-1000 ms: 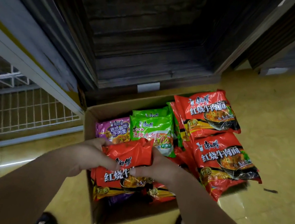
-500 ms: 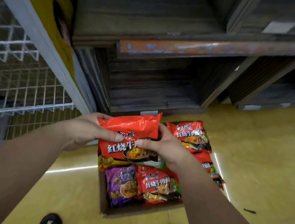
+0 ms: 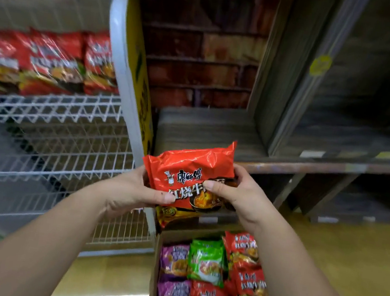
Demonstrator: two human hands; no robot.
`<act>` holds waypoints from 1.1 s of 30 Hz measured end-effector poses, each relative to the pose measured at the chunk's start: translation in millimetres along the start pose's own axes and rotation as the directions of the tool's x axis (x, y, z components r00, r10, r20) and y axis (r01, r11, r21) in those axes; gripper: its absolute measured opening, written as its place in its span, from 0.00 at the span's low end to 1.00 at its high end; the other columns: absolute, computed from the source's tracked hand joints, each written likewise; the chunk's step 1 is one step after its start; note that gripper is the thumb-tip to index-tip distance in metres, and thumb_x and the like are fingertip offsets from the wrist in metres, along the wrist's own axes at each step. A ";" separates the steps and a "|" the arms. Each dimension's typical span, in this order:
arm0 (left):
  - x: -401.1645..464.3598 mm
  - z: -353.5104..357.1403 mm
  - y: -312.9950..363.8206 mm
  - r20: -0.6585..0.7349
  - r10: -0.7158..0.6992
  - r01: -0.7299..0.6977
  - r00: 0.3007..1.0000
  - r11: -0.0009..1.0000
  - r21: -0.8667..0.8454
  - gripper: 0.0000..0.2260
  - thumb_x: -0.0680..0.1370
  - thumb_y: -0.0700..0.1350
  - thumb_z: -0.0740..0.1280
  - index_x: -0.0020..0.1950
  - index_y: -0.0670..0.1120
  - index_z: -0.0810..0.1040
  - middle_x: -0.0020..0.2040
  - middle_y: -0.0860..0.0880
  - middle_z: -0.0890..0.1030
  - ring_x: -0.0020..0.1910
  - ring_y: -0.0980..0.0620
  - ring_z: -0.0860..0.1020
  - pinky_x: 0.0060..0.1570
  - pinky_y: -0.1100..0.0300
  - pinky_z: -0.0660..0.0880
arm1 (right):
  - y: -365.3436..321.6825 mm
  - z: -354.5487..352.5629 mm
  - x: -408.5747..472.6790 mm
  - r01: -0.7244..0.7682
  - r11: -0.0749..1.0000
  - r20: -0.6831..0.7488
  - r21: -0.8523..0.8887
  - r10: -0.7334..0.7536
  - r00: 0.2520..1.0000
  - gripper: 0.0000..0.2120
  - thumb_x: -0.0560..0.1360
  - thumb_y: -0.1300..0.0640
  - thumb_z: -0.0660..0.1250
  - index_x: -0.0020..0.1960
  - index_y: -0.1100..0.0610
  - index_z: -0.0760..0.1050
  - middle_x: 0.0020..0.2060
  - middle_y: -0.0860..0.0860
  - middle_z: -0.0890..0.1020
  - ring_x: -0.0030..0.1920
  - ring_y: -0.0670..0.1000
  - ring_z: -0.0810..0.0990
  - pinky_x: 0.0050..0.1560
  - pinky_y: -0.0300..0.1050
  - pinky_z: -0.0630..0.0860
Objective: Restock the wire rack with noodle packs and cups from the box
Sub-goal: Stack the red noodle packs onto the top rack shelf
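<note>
- The left hand (image 3: 130, 189) has its thumb pressed flat across the front of a red noodle pack (image 3: 189, 172), low on its left side, with the other fingers hidden behind it.
- The right hand (image 3: 240, 194) pinches the pack's right side, thumb on the printed face and fingers curled round the back edge; both hands are closed on this one pack.
- A yellow-edged wrapper shows just under the red pack; whether it is a second pack held with it I cannot tell.
- The pack is held in the air above the box (image 3: 157, 255), beside the white end post of the wire rack (image 3: 50, 152), not yet on any shelf.
- The rack's upper shelf already carries a row of red packs (image 3: 50, 62) leaning behind its wire lip, though blur hides how full it is.
- The wire shelf at hand level looks bare, so I judge that stocking has started and is far from finished.
- The box on the floor is crowded with packs: purple ones (image 3: 174, 260), a green one (image 3: 205, 262) and red ones (image 3: 247, 268).
- No cups are visible anywhere, so that part looks undone.
</note>
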State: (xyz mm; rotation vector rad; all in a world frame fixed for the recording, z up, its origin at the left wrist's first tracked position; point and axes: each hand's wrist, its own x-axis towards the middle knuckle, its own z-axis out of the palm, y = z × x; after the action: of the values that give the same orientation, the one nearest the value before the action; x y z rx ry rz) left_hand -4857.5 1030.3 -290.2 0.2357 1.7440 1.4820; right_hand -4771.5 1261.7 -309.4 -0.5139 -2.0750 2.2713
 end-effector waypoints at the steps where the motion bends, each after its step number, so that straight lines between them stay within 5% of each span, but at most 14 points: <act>1: -11.4 -3.4 11.6 -0.015 0.038 -0.037 0.999 0.999 0.026 0.39 0.62 0.41 0.83 0.69 0.48 0.71 0.60 0.45 0.83 0.59 0.46 0.82 0.63 0.46 0.76 | -20.7 6.6 -3.5 0.037 0.999 0.016 -0.013 -0.037 0.999 0.29 0.62 0.58 0.81 0.60 0.48 0.75 0.56 0.51 0.83 0.54 0.50 0.84 0.58 0.50 0.80; 7: -73.7 -25.3 72.3 -0.206 0.280 -0.272 0.938 0.960 0.065 0.30 0.66 0.40 0.80 0.67 0.48 0.75 0.58 0.47 0.84 0.58 0.47 0.82 0.61 0.46 0.77 | -124.3 56.7 -19.1 0.239 0.970 0.110 -0.054 -0.232 0.967 0.33 0.66 0.58 0.81 0.65 0.42 0.71 0.57 0.42 0.80 0.53 0.44 0.81 0.54 0.51 0.81; 12: -120.2 -64.9 101.7 -0.417 0.371 -0.412 0.830 0.911 -0.009 0.34 0.61 0.43 0.83 0.65 0.46 0.76 0.58 0.46 0.84 0.56 0.45 0.83 0.57 0.45 0.79 | -183.1 111.8 -20.9 0.350 0.935 0.223 -0.065 -0.328 0.918 0.32 0.67 0.55 0.80 0.66 0.43 0.69 0.53 0.38 0.79 0.48 0.35 0.80 0.42 0.30 0.75; 18: -153.7 -135.5 117.2 -0.513 0.403 -0.515 0.758 0.852 -0.092 0.30 0.61 0.52 0.82 0.60 0.49 0.78 0.56 0.47 0.85 0.52 0.46 0.84 0.45 0.48 0.81 | -199.8 208.5 11.0 0.353 0.931 0.187 -0.088 -0.333 0.924 0.32 0.65 0.50 0.81 0.66 0.46 0.72 0.57 0.45 0.82 0.56 0.48 0.82 0.59 0.50 0.78; 21: -152.9 -191.9 115.9 -0.534 0.396 -0.505 0.747 0.860 -0.068 0.27 0.68 0.48 0.77 0.64 0.45 0.75 0.60 0.44 0.83 0.54 0.45 0.84 0.51 0.47 0.80 | -198.7 265.3 39.2 0.358 0.921 0.168 -0.153 -0.333 0.928 0.36 0.66 0.44 0.79 0.70 0.47 0.69 0.61 0.44 0.80 0.60 0.48 0.79 0.65 0.53 0.74; 24: -144.7 -262.3 106.9 -0.634 0.317 -0.501 0.706 0.855 -0.131 0.34 0.70 0.45 0.77 0.72 0.45 0.64 0.64 0.42 0.77 0.58 0.43 0.81 0.61 0.43 0.76 | -194.1 326.9 69.8 0.321 0.917 0.190 -0.236 -0.280 0.941 0.32 0.72 0.44 0.74 0.72 0.48 0.66 0.61 0.43 0.76 0.64 0.49 0.75 0.67 0.51 0.71; 28: -131.0 -348.4 86.6 -0.651 0.264 -0.430 0.712 0.897 -0.106 0.46 0.63 0.56 0.81 0.75 0.46 0.64 0.65 0.43 0.78 0.59 0.44 0.81 0.62 0.43 0.75 | -183.8 399.9 113.6 0.210 0.912 0.211 -0.353 -0.142 0.967 0.32 0.74 0.41 0.71 0.72 0.51 0.65 0.65 0.46 0.75 0.67 0.53 0.73 0.67 0.52 0.71; 33: -103.4 -413.4 68.5 -0.662 0.210 -0.249 0.720 0.968 0.036 0.18 0.78 0.49 0.69 0.67 0.49 0.74 0.59 0.46 0.81 0.56 0.45 0.81 0.61 0.42 0.76 | -157.4 461.7 158.5 0.062 0.903 0.192 -0.424 0.023 0.981 0.28 0.77 0.45 0.68 0.72 0.52 0.64 0.68 0.50 0.74 0.68 0.56 0.72 0.68 0.52 0.69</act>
State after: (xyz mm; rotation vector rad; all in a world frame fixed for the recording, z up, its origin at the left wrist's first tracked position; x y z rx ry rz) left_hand -5093.4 682.4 -192.4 -0.1415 2.2884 1.9567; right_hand -5071.0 871.5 -164.0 -0.2832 -2.6816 1.9124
